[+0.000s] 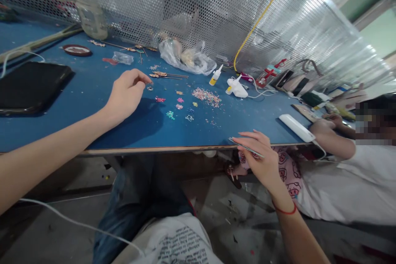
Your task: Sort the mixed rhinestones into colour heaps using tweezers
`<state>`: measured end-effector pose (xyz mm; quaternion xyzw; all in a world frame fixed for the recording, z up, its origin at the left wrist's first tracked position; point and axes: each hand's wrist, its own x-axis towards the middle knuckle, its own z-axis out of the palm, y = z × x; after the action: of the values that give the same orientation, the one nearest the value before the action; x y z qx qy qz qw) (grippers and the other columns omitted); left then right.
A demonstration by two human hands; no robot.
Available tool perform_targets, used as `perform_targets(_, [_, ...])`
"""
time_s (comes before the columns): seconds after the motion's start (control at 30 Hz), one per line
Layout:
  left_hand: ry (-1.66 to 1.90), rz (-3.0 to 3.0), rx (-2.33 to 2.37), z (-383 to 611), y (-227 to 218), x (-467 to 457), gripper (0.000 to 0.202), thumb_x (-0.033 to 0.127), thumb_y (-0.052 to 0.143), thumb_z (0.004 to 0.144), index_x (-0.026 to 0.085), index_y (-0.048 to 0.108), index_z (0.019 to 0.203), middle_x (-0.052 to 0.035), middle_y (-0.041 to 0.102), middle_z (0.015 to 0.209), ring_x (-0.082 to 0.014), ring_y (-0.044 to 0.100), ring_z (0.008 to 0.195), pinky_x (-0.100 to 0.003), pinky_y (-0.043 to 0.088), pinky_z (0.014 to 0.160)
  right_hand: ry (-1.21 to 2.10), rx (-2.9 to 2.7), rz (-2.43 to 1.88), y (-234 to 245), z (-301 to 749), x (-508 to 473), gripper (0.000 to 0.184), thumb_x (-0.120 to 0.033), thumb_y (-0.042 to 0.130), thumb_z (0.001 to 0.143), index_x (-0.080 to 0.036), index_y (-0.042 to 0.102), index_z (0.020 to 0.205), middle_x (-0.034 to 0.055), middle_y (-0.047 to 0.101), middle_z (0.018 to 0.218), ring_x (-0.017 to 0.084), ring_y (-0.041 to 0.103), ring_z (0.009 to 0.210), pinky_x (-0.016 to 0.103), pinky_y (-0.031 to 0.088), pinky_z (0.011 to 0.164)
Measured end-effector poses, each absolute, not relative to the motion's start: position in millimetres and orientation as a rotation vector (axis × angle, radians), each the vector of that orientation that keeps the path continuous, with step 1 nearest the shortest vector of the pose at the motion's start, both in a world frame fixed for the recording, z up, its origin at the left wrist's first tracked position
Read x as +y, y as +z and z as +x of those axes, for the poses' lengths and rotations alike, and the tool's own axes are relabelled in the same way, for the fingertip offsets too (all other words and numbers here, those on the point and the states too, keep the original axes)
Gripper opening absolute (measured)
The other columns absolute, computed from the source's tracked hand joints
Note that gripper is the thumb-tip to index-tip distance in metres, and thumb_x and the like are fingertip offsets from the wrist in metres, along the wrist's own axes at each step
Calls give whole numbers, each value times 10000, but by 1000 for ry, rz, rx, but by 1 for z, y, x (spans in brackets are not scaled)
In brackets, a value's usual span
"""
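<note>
My left hand (126,94) hangs over the blue workbench (130,132), its thumb and forefinger pinched close together. Whether the fingertips hold anything is hard to tell. Just beyond them lie a tiny cluster of beads (150,88) and gold hairpin stems (168,75). My right hand (256,159) is at the bench's near edge, gripping slim metal tweezers (246,147). Scattered on the bench are small coloured flower pieces (179,100) and a heap of pink sequins (206,97).
A perforated metal screen (198,4) backs the bench, with a plastic bag (185,57), glue bottles (215,75) and a glass jar (92,18) before it. A black tablet (31,87) lies at left. A co-worker's arm (332,140) rests at right, beside a white device (297,128).
</note>
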<state>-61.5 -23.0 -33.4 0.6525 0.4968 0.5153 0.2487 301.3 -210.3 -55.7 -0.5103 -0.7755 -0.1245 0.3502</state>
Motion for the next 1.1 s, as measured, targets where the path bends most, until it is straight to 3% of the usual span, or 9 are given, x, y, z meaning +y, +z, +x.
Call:
perform_targets(0.4, [1346, 1823, 1371, -60, -31, -28, 241, 117, 454, 843, 204, 670, 907, -63, 672, 1080, -207, 616, 1007, -366, 469, 955, -223, -2097, -1309, -48, 298, -181, 250, -388, 562, 1038, -279, 784, 1002, 50, 812, 977, 257, 729, 1040, 479, 504, 1026])
perform_targets(0.57, [1346, 1826, 1376, -60, -31, -28, 242, 102, 456, 846, 202, 668, 908, -56, 674, 1065, -194, 611, 994, -347, 464, 960, 192, -2138, -1318, -35, 306, -152, 441, -555, 490, 1041, -237, 757, 892, 70, 769, 892, 227, 708, 873, 369, 568, 820])
perform_targets(0.73, [1323, 1833, 1393, -58, -30, -30, 222, 109, 469, 846, 205, 664, 889, -59, 679, 1055, -197, 605, 966, -358, 460, 974, 571, -2166, -1272, -30, 307, -128, 562, -661, 444, 1020, -206, 674, 784, 48, 698, 777, 138, 601, 569, 279, 500, 560])
perform_targets(1.1, [1330, 1838, 1378, -57, -30, -29, 203, 121, 481, 844, 193, 666, 887, -54, 690, 1058, -180, 596, 934, -333, 454, 954, 402, -2171, -1353, -37, 288, -131, 565, -662, 362, 1041, -216, 592, 779, 41, 637, 752, 162, 561, 619, 307, 468, 629])
